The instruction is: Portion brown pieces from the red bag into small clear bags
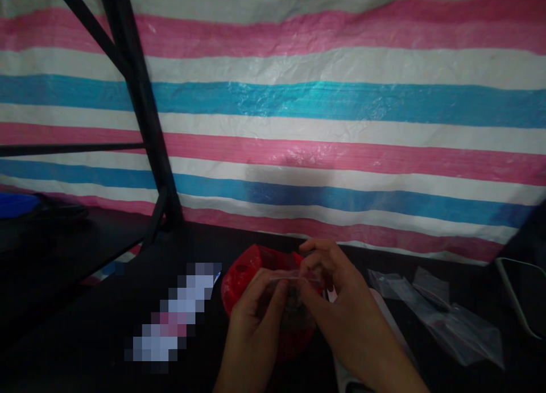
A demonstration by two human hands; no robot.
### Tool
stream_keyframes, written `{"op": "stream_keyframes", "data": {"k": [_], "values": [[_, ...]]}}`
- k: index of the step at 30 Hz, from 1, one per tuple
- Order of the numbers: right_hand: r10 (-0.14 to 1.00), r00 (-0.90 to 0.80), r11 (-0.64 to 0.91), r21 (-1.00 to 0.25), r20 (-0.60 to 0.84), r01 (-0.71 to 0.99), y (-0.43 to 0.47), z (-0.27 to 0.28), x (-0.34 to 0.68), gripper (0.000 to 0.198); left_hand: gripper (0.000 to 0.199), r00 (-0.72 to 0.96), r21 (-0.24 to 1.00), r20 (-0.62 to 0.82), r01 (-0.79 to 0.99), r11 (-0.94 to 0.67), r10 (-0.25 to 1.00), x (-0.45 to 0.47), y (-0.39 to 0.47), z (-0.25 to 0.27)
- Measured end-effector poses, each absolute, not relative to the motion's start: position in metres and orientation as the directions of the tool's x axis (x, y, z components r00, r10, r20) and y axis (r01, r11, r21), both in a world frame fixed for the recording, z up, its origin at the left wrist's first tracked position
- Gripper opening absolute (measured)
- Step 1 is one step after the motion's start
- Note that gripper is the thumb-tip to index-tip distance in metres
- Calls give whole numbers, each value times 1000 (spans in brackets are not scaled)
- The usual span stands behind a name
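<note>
Between my two hands is a small clear plastic bag [294, 276], its top edge stretched level across the fingertips. My left hand [259, 313] pinches the left end of that edge between thumb and fingers. At the other end my right hand [333, 290] pinches it too, with the outer fingers curled. Small pale contents show dimly below the edge, but I cannot make out what they are. Behind and beneath the hands sits a red plastic bag or container [243, 273], partly covered by them.
Several flat clear plastic bags [452, 319] lie to the right. A phone [522, 296] rests at the far right, and a pale flat object [384, 310] is partly under my right forearm. A blurred-out item [174, 313] lies left. A black metal frame [145, 108] stands before striped sheeting [341, 103].
</note>
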State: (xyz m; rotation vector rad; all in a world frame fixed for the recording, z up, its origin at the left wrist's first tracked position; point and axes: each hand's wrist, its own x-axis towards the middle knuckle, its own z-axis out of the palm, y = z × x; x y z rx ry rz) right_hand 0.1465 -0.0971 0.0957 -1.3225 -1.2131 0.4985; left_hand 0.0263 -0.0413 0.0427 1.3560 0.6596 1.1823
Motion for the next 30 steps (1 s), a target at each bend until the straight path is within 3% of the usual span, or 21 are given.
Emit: {"op": "stream_keyframes", "data": {"k": [14,30], "values": [[906,331,221,-962,264,162,-96,90,153,49,21,307,941,246,-304,-151,919,29,-39,40],[921,319,182,-972,222,149,-96,89,154,56,26,335,959,247,-220,-180,909,30,-41,29]]}}
